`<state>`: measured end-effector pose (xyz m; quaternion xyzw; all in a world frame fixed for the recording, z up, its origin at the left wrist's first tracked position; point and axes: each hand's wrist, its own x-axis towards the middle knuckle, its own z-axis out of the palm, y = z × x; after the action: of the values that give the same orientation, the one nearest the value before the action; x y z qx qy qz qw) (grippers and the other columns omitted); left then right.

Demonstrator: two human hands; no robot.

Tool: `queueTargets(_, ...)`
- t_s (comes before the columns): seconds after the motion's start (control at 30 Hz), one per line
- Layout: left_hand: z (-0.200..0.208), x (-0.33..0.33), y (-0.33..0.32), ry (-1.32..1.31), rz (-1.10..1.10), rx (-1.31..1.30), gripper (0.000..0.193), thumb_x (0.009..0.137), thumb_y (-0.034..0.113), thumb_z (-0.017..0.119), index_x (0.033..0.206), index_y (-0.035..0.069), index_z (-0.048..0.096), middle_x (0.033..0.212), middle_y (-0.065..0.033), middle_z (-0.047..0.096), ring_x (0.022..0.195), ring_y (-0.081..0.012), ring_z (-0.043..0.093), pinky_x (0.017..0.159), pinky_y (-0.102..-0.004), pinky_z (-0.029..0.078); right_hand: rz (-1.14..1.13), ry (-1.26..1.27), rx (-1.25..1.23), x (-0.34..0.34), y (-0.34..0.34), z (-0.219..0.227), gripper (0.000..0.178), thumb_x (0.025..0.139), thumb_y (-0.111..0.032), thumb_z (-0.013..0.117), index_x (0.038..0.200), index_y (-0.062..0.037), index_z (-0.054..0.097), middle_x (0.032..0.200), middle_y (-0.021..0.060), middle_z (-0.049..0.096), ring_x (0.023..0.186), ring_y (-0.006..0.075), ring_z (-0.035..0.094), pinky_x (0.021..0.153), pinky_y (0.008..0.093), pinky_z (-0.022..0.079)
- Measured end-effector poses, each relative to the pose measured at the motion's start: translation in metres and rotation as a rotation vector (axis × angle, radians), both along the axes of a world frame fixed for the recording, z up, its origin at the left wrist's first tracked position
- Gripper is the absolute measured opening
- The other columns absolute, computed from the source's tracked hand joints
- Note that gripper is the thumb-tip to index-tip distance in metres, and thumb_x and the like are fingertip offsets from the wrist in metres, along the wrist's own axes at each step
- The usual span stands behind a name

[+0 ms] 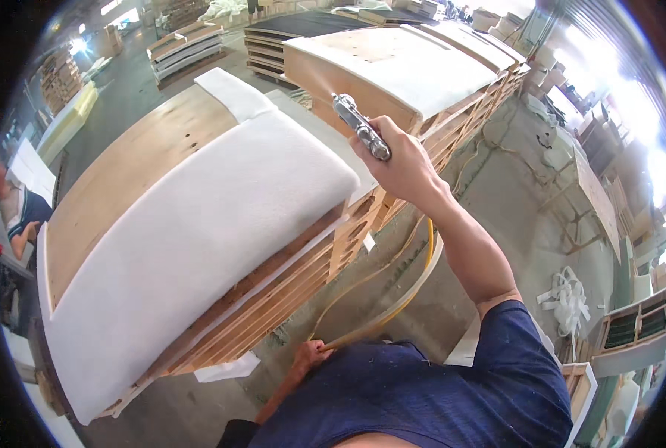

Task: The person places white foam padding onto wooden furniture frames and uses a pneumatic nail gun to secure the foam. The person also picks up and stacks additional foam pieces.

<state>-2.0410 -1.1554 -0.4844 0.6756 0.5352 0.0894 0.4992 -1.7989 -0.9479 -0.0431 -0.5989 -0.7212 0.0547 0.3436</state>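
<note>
One hand point(403, 163), the right, grips a silver spray gun point(358, 124).

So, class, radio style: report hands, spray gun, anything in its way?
Right hand gripping spray gun. Left hand on hose. Pale mist off nozzle; wooden side panel ahead.

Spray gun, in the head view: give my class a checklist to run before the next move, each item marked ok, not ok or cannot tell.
1. Right grip closed round the silver spray gun: ok.
2. Left grip on the hose: ok.
3. Spray stopped: not ok, faint mist shows ahead of the nozzle.
4. Hose joint at the gun secure: cannot tell, hidden.
5. White padding covering the nearer frame's whole top: not ok, bare wood shows.
</note>
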Motion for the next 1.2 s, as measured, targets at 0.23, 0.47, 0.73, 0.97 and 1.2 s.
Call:
queueTargets(0.23, 0.009, -0.016, 0.000, -0.056, 0.001, 0.055, 0.034, 0.075, 0.039, 0.070, 0.071, 0.006, 0.063, 0.063, -0.0143, 0.060, 0.062, -0.0299, 0.062, 0.055, -0.0401, 0.046, -0.041, 0.013, -0.110, -0.015, 0.013, -0.011, 0.034, 0.088, -0.034, 0.062, 0.103, -0.0039, 0.057, 0.075, 0.0161, 0.059, 0.069, 0.0281, 0.058, 0.067, 0.0385, 0.045)
queueTargets(0.47, 0.020, -0.024, 0.007, -0.009, -0.078, 0.051, 0.032, 0.074, 0.035, 0.070, 0.072, 0.005, 0.063, 0.065, -0.0173, 0.060, 0.060, -0.0304, 0.061, 0.056, -0.0404, 0.045, -0.081, 0.059, -0.125, 0.011, -0.028, -0.019, 0.031, 0.088, -0.031, 0.062, 0.103, -0.0044, 0.057, 0.075, 0.0144, 0.059, 0.067, 0.0255, 0.057, 0.066, 0.0367, 0.046)
queueTargets(0.73, 0.012, -0.017, 0.017, 0.024, -0.170, -0.019, 0.031, 0.073, 0.038, 0.072, 0.073, 0.008, 0.063, 0.069, -0.0158, 0.062, 0.063, -0.0304, 0.061, 0.058, -0.0421, 0.045, -0.200, 0.085, -0.141, 0.070, -0.131, -0.039, 0.027, 0.086, -0.021, 0.064, 0.104, -0.0025, 0.055, 0.077, 0.0132, 0.061, 0.069, 0.0236, 0.060, 0.067, 0.0337, 0.047)
queueTargets(0.97, 0.035, 0.007, 0.029, 0.109, -0.213, -0.012, 0.032, 0.072, 0.040, 0.072, 0.070, 0.009, 0.063, 0.069, -0.0130, 0.063, 0.063, -0.0297, 0.061, 0.058, -0.0405, 0.045, -0.093, 0.207, -0.049, 0.075, -0.124, -0.015, 0.027, 0.086, -0.017, 0.065, 0.106, -0.0023, 0.055, 0.076, 0.0096, 0.060, 0.067, 0.0141, 0.056, 0.066, 0.0288, 0.046)
queueTargets(1.2, 0.035, 0.009, 0.002, 0.240, 0.138, 0.012, 0.028, 0.072, 0.037, 0.069, 0.069, 0.010, 0.062, 0.068, -0.0122, 0.063, 0.064, -0.0300, 0.061, 0.057, -0.0396, 0.045, 0.259, 0.552, -0.192, 0.104, -0.075, -0.010, 0.026, 0.088, -0.021, 0.065, 0.105, -0.0036, 0.056, 0.075, 0.0035, 0.057, 0.066, 0.0109, 0.052, 0.063, 0.0273, 0.045)
